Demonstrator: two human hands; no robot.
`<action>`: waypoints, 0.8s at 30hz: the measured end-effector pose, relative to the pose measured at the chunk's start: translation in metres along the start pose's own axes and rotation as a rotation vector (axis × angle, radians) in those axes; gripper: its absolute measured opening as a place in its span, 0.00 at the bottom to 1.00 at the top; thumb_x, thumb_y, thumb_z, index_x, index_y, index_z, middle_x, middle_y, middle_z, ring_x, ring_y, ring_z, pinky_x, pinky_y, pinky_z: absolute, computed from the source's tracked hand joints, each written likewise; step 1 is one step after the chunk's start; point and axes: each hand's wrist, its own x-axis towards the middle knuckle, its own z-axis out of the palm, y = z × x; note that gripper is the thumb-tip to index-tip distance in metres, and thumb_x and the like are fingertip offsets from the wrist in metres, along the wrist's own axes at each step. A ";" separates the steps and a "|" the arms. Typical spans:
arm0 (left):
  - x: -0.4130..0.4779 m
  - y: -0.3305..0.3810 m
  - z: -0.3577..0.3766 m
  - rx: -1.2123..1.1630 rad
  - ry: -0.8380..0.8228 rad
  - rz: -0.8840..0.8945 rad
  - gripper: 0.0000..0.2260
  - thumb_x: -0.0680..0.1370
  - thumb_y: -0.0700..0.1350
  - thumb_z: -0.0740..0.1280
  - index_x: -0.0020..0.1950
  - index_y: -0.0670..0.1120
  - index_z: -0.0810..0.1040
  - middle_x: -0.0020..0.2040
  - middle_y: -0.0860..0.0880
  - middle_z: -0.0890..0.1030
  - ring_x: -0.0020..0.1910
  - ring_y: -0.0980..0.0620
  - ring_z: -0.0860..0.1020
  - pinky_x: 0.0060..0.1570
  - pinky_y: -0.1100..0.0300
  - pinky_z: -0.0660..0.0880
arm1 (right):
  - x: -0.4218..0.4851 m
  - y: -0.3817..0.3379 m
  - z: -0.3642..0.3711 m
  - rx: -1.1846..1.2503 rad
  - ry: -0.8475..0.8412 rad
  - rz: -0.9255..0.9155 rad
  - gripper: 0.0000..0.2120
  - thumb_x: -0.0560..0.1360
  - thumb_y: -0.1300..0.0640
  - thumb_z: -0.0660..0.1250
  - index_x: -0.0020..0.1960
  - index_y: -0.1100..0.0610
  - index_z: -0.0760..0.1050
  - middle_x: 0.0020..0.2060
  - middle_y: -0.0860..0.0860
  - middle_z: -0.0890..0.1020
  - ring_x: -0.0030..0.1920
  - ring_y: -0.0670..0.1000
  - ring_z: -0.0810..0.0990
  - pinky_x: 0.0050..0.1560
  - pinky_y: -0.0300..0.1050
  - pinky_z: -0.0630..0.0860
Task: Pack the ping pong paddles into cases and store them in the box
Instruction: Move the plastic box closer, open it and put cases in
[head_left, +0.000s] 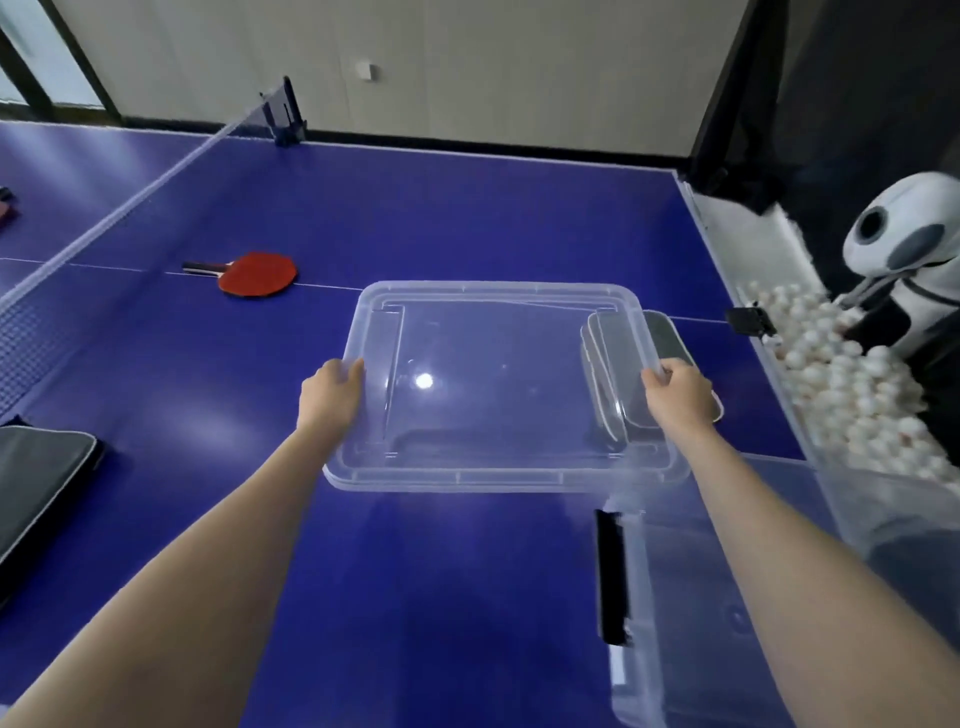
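I hold a clear plastic box lid (498, 470) flat above the blue table. My left hand (332, 397) grips its left edge and my right hand (678, 397) grips its right edge. A grey paddle case (667, 340) lies on the table under the lid's right end, seen partly through the plastic. A red paddle (258, 274) with a dark handle lies on the table at the left, near the net. Another dark grey case (39, 480) lies at the left edge. The clear storage box (691, 597) with a black latch stands at the lower right.
The net (104, 210) runs across the upper left, with a post (284, 117) at the far edge. Another paddle (8, 208) shows at the far left beyond the net. A tray of white balls (852, 384) and a white ball machine (904, 244) stand off the table's right side.
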 end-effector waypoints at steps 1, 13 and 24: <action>0.013 -0.004 -0.001 -0.010 -0.007 -0.005 0.17 0.81 0.51 0.56 0.50 0.38 0.74 0.43 0.42 0.75 0.41 0.43 0.71 0.40 0.54 0.66 | 0.001 -0.007 0.010 0.006 0.015 0.010 0.09 0.79 0.57 0.61 0.46 0.62 0.74 0.38 0.55 0.76 0.41 0.56 0.72 0.40 0.44 0.62; 0.139 -0.024 0.030 0.025 0.013 0.134 0.11 0.78 0.44 0.60 0.51 0.37 0.76 0.45 0.39 0.78 0.42 0.43 0.71 0.41 0.54 0.67 | 0.052 -0.029 0.097 -0.008 -0.063 0.106 0.08 0.79 0.61 0.58 0.55 0.59 0.74 0.48 0.55 0.76 0.45 0.54 0.73 0.39 0.42 0.67; 0.188 -0.073 0.103 0.202 -0.007 0.188 0.12 0.81 0.43 0.59 0.52 0.34 0.75 0.56 0.38 0.71 0.46 0.42 0.70 0.47 0.53 0.66 | 0.088 0.010 0.187 -0.143 -0.027 0.102 0.06 0.78 0.64 0.59 0.42 0.61 0.68 0.51 0.61 0.72 0.44 0.56 0.70 0.47 0.49 0.69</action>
